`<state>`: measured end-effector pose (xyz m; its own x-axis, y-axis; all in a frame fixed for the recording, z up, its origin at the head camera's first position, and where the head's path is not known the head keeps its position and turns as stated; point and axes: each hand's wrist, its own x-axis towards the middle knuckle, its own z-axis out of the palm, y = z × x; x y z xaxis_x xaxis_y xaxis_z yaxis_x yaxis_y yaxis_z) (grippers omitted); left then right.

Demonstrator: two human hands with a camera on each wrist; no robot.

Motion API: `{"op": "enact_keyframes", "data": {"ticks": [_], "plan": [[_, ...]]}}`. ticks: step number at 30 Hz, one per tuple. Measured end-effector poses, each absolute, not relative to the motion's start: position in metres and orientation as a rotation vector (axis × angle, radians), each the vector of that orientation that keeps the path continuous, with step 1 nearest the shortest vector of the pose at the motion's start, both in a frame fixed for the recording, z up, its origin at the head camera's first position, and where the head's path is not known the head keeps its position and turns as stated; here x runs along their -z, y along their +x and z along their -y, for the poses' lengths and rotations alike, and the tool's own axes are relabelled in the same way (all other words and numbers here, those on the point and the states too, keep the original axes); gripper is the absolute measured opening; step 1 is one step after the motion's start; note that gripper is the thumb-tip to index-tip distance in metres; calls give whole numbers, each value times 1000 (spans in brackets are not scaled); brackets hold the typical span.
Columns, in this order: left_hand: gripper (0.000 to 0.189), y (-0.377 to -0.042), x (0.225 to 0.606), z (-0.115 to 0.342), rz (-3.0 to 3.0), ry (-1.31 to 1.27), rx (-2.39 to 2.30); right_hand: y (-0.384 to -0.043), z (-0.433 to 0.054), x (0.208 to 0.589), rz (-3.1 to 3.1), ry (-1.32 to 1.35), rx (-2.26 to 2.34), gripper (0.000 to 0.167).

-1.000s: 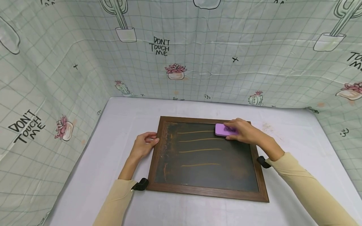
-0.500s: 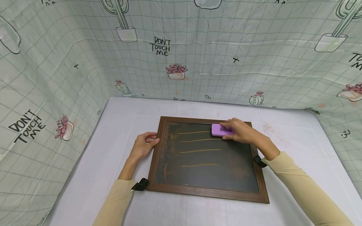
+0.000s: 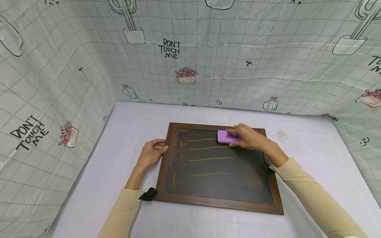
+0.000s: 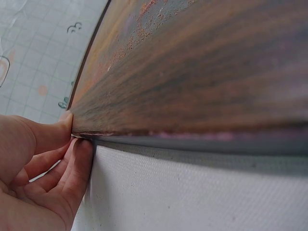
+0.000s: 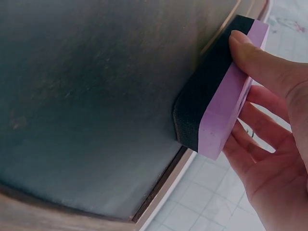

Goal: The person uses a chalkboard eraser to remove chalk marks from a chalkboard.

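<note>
A blackboard [image 3: 214, 185] in a brown wooden frame lies on the white table, with several thin yellow chalk lines [image 3: 211, 159] across its middle. My right hand [image 3: 251, 138] grips a purple blackboard eraser [image 3: 223, 136] near the far edge, over the right ends of the upper lines. In the right wrist view the eraser's black felt side [image 5: 211, 82] faces the board, thumb on one side and fingers on the other. My left hand [image 3: 150, 152] pinches the left side of the frame; in the left wrist view the thumb is on top and the fingers [image 4: 79, 163] are at its lower edge.
The white tabletop [image 3: 125, 122] surrounds the board, with a faint reddish smudge [image 3: 285, 135] at the right. A patterned cloth [image 3: 214, 49] with grid lines and cactus drawings hangs behind and along both sides.
My right hand has slid the eraser leftward along the upper part of the board, covering more of the top lines. The left hand and the board have stayed in place.
</note>
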<state>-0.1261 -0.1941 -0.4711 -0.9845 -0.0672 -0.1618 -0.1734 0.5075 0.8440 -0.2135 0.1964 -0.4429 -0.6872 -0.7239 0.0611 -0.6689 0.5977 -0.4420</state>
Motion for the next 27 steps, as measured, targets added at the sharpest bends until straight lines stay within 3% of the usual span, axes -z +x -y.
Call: {"op": "enact_keyframes", "data": {"ticks": [27], "plan": [[37,-126,471,195,-2638,-195,-1503,-219,-161,444,-2631,-1197,651,59]]}}
